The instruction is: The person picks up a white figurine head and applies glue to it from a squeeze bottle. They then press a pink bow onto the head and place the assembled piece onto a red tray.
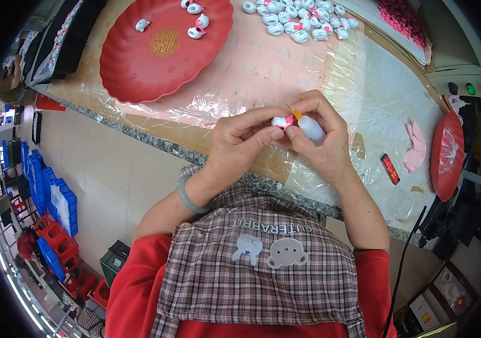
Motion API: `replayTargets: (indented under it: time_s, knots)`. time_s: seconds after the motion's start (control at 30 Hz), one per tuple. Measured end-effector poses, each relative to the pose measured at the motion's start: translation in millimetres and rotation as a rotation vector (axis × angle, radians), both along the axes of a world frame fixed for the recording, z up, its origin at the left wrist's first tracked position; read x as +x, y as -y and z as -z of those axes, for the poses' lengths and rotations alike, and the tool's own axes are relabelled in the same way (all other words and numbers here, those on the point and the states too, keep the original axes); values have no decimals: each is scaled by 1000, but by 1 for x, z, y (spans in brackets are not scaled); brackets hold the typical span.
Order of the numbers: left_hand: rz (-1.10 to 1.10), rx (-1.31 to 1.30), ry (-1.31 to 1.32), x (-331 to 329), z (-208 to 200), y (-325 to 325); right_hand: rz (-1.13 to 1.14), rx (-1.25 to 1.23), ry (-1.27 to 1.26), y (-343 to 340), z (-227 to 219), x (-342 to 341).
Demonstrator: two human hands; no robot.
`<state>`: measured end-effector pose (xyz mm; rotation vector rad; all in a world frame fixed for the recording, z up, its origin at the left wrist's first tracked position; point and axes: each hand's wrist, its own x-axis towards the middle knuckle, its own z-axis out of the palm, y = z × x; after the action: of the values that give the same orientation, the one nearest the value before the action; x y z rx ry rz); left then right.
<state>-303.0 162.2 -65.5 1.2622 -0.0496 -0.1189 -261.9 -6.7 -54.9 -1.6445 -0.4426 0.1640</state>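
Note:
My left hand (237, 138) pinches a small white figurine head (279, 121) with a pink bow between thumb and fingers, just over the near edge of the table. My right hand (331, 143) is wrapped around a small squeeze bottle (312, 129) of whitish plastic. Its orange nozzle with a thin needle tip points up and left, close beside the figurine head. The right thumb comes up against the head's right side. Whether the needle touches the head cannot be made out.
A red scalloped tray (133, 73) with several white heads lies at far left. More white heads (299, 19) are heaped at the back. To the right are a red-and-black stick-shaped item (389, 169), a pink cloth (415, 147) and another red dish (446, 158). Clear film covers the table.

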Motion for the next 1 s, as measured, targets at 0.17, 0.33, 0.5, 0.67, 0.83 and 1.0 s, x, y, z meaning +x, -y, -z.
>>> replayTargets:
  time_s: [0.17, 0.33, 0.5, 0.67, 0.83, 1.0]
  knots:
    - [-19, 150, 27, 1, -1, 0, 20, -31, 1, -4, 0, 0]
    - [12, -76, -33, 6, -1, -1, 11, 69, -145, 0, -3, 2]
    - [195, -568, -228, 7, 0, -17, -56, 307, -494, 17, -8, 2]
    - [200, -748, -348, 7, -8, -16, -40, 349, -450, 14, -9, 1]
    - [194, -738, -309, 11, -13, -22, -37, 330, -454, 15, -8, 3]
    - [-206, -69, 109, 27, -49, -60, -7, 307, -446, 16, -9, 1]
